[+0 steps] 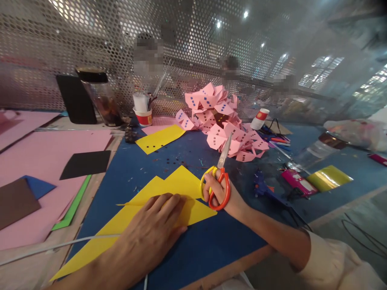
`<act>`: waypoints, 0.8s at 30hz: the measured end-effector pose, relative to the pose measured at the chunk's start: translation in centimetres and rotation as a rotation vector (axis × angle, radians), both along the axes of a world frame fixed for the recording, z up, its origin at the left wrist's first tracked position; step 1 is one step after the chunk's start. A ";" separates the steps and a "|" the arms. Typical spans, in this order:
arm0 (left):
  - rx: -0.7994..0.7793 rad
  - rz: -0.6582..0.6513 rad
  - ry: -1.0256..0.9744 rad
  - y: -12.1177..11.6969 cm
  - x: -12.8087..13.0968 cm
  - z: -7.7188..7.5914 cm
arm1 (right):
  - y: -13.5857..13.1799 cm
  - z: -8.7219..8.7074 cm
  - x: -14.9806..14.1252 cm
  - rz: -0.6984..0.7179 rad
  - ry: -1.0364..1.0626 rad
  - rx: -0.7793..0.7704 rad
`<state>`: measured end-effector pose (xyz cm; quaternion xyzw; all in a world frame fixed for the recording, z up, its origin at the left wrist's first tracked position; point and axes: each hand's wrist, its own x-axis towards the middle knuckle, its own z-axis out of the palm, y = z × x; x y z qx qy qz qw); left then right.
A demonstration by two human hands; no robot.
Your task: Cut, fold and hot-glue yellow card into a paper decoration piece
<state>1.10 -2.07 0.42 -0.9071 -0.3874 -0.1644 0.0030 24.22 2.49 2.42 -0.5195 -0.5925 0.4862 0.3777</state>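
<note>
My left hand (154, 225) lies over a large yellow sheet (181, 181) on the blue tabletop, its fingers stretched out and resting on the sheet. The sheet has angular edges and looks folded or layered; part of it is hidden beneath the hand. A pair of scissors (223, 161) with one yellow and one red-orange handle is in my right hand (222, 191), my fingers round the handles. Its blades point up and away, raised at the sheet's right end. Whether the blades are fully together is hard to tell.
Pink cut pieces with small squares (223, 121) are heaped at the back. A yellow strip (160, 139) and a cup of tools (142, 114) stand left of them. To the right lie a blue glue gun (269, 189) and a pink box (298, 182). A white cord (75, 240) crosses the left side.
</note>
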 end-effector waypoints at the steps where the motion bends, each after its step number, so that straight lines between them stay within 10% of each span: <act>1: 0.018 -0.002 -0.002 0.0 0.0 -0.1 | -0.1 -0.2 0.1 -0.001 0.010 0.004; 24: 0.136 -0.007 0.104 -3.0 3.6 -0.7 | -0.1 0.3 0.0 0.030 0.100 0.107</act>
